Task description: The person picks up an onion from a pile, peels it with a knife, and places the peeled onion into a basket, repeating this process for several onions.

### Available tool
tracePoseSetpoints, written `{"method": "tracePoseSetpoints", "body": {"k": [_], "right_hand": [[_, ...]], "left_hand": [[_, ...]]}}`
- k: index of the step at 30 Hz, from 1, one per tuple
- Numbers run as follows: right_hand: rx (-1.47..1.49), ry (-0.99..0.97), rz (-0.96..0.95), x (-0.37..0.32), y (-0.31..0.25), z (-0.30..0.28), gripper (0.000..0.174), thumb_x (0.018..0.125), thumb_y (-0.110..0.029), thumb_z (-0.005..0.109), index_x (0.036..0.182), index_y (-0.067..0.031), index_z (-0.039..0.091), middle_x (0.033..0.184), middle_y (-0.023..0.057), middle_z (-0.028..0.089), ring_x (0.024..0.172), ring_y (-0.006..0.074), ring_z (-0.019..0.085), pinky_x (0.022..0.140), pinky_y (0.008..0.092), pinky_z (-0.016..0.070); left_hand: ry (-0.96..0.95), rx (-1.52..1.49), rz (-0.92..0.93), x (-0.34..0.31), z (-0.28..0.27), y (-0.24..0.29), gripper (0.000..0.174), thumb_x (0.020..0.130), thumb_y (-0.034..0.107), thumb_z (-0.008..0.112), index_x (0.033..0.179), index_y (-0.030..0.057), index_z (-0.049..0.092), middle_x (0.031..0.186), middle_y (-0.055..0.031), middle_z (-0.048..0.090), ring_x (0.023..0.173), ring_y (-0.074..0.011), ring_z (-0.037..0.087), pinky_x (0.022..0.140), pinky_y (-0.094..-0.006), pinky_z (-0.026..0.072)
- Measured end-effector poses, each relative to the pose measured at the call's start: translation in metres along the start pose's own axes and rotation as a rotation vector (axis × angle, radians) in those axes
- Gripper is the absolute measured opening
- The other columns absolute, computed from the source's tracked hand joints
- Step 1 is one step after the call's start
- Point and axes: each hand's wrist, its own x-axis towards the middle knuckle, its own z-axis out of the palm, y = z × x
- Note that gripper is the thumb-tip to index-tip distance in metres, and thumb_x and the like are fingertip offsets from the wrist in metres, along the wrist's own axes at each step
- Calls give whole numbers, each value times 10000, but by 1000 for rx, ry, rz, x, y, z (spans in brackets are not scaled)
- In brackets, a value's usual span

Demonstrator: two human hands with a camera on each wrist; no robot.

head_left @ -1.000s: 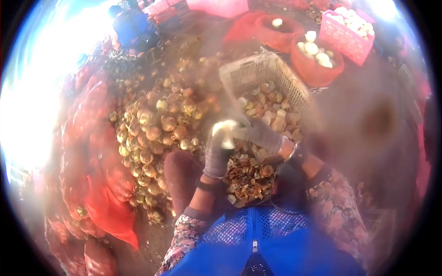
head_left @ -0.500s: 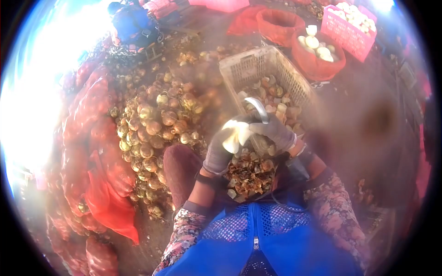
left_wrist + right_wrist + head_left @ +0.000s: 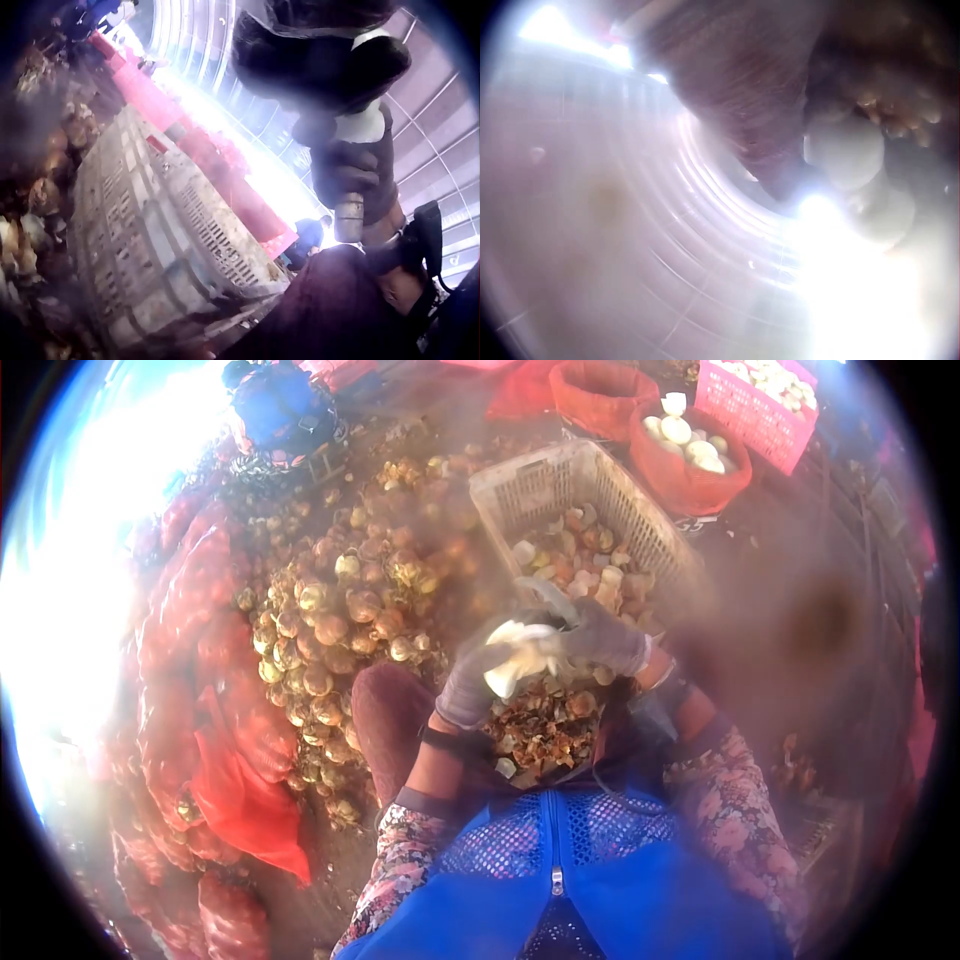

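In the head view, the gloved left hand (image 3: 468, 688) grips a pale peeled onion (image 3: 512, 660) above the lap. Close against its right side, the gloved right hand (image 3: 608, 640) curls round a knife whose curved blade (image 3: 545, 596) points up and left. The left wrist view shows the knife's light handle (image 3: 349, 217) sticking out below the right hand (image 3: 360, 161), with the left hand (image 3: 315, 64) above it and white onion between them. Blur and glare in the right wrist view hide what the hands touch.
A crate (image 3: 650, 535) of onion pieces stands ahead, brown skins (image 3: 545, 735) below the hands. Unpeeled onions (image 3: 325, 625) lie heaped left, beside red mesh sacks (image 3: 190, 650). Behind the crate are red baskets (image 3: 690, 485) and a pink crate (image 3: 757, 420); another person (image 3: 280, 410) is back left.
The curved blade came into view above the right hand, then tipped lower and left toward the onion. A pale onion seen at the back red basket is gone. Both hands stay together.
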Motion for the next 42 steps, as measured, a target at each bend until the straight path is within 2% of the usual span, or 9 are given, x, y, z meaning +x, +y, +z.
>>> {"method": "tracePoseSetpoints", "body": {"k": [3, 5, 8, 12, 21, 30, 32, 39, 42], "right_hand": [[-128, -67, -74, -4, -11, -19, 398, 841, -220, 615, 1225, -121, 640, 1180, 100, 651, 822, 162, 644, 614, 236, 519], [-196, -25, -353, 3, 3, -29, 457, 852, -224, 612, 1289, -95, 582, 1057, 77, 664, 666, 101, 566, 527, 199, 442], [4, 69, 22, -16, -13, -26, 385, 842, -164, 587, 1223, -148, 644, 1306, 86, 592, 1043, 256, 610, 882, 375, 489], [-132, 129, -78, -4, 26, -4, 485, 885, -134, 602, 1364, -134, 526, 1207, 75, 635, 912, 168, 614, 757, 311, 508], [539, 88, 186, -6, 9, 6, 368, 938, -225, 626, 1291, -122, 610, 908, 10, 671, 767, 84, 602, 579, 229, 488], [-698, 668, -259, -3, 17, -41, 305, 889, -182, 678, 1162, -54, 635, 867, 35, 657, 697, 140, 629, 547, 259, 504], [-270, 823, 168, -5, -42, -22, 262, 841, -250, 693, 1060, -104, 685, 980, 54, 665, 787, 211, 634, 636, 346, 520], [242, 629, -27, 18, 95, -12, 399, 904, -200, 660, 1262, -53, 563, 960, 31, 650, 719, 113, 616, 634, 242, 528], [777, 432, 361, -2, 13, 42, 349, 899, -351, 691, 1129, -98, 621, 819, -12, 614, 603, 65, 546, 516, 216, 456]], "left_hand": [[-58, -200, -104, -5, 7, 3, 542, 908, 295, 548, 1239, -128, 475, 769, -181, 643, 411, -170, 559, 286, -238, 382], [-161, -248, -59, -2, -3, -3, 537, 907, 291, 560, 1242, -120, 480, 801, -173, 651, 506, -177, 609, 352, -241, 436], [0, -143, 47, 6, -2, -10, 513, 893, 293, 606, 1224, -89, 521, 945, -146, 660, 758, -177, 657, 563, -258, 526], [165, 435, 172, 9, 1, -10, 514, 900, 284, 596, 1313, -6, 498, 1158, -111, 605, 1040, -198, 598, 891, -313, 501], [35, 20, 3, 8, -13, -10, 512, 903, 389, 584, 1255, 20, 537, 1002, -94, 652, 856, -174, 641, 727, -282, 531], [220, 31, 254, 18, -19, -22, 495, 879, 331, 643, 1254, 36, 512, 1075, -81, 605, 980, -214, 605, 890, -341, 494], [205, -118, 221, 14, -10, -17, 551, 869, 295, 667, 1316, 37, 475, 1141, -88, 586, 1061, -227, 587, 954, -350, 472], [205, 190, 400, 10, 12, -17, 533, 905, 288, 642, 1331, 23, 463, 1201, -81, 565, 1098, -182, 559, 949, -328, 469], [180, 549, 322, 4, 25, -9, 613, 914, 280, 627, 1422, 19, 405, 1323, -91, 514, 1200, -181, 488, 1035, -331, 396]]}}
